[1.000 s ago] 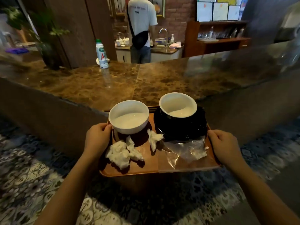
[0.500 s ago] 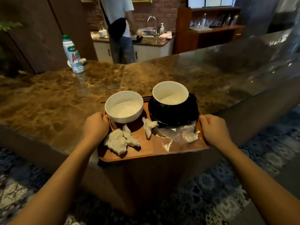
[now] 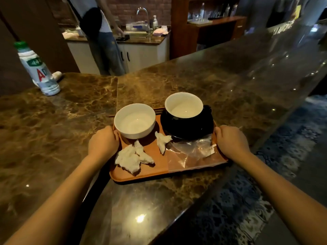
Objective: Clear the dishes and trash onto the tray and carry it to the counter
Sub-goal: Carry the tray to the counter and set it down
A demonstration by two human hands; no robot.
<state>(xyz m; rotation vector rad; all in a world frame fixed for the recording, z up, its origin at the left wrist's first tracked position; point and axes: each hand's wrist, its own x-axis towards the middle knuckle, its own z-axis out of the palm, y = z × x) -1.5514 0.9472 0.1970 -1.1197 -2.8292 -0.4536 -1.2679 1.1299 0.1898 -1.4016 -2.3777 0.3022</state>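
An orange-brown tray (image 3: 159, 169) lies over the brown marble counter (image 3: 203, 82), well inside its near edge. My left hand (image 3: 103, 141) grips the tray's left rim and my right hand (image 3: 230, 140) grips its right rim. On the tray stand a white bowl (image 3: 134, 120) at the back left and a black cup with a white inside (image 3: 184, 106) on a black saucer (image 3: 187, 129) at the back right. Crumpled white tissues (image 3: 131, 157) and a smaller tissue (image 3: 162, 141) lie in front, beside a clear plastic wrapper (image 3: 192, 150). Chopstick ends (image 3: 113, 115) poke out behind the bowl.
A white drink bottle with a green cap (image 3: 38, 69) stands on the counter at the far left. Behind the counter a person (image 3: 102, 32) stands at a sink unit (image 3: 139, 34). Wooden shelves (image 3: 208, 27) are at the back right. Patterned floor (image 3: 247, 200) lies to the lower right.
I have stepped up to the counter and brought the tray forward: it was beyond the counter's edge before and now lies over the marble top. Both hands kept their hold.
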